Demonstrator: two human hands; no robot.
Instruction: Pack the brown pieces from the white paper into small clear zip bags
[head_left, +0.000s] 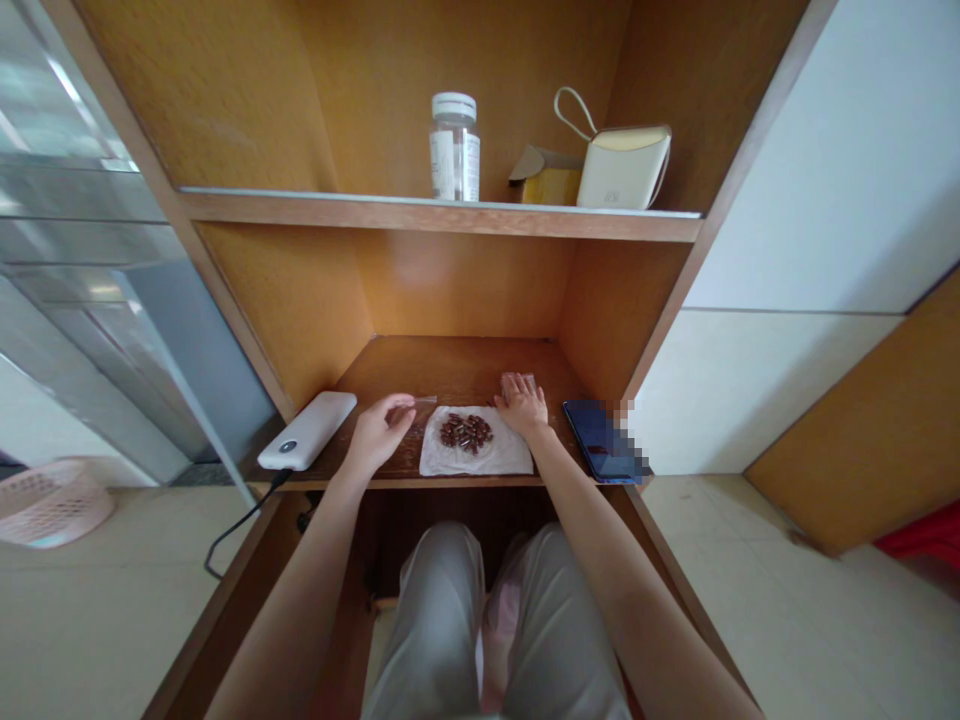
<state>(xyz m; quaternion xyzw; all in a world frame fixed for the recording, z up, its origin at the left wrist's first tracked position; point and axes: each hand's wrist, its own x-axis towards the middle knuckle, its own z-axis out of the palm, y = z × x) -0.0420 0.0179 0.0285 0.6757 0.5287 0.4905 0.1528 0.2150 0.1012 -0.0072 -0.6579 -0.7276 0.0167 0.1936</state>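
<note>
A heap of dark brown capsules (466, 433) lies on a white paper sheet (514, 455) at the front of the wooden shelf. Left of the sheet, my left hand (381, 430) pinches a small, clear plastic piece (425, 399) that points to the right; its exact kind is too small to make out. My right hand (523, 405) rests at the sheet's far right corner, palm down with fingers stretched out. Under and just beyond those fingers lies a clear plastic item (519, 380), mostly covered.
A white power bank (309, 430) with a black cable lies left, and a dark phone (606, 440) right. On the upper shelf stand a white-capped bottle (455, 150), a yellow box (551, 183) and a cream strapped case (624, 168). Cabinet side walls flank both arms.
</note>
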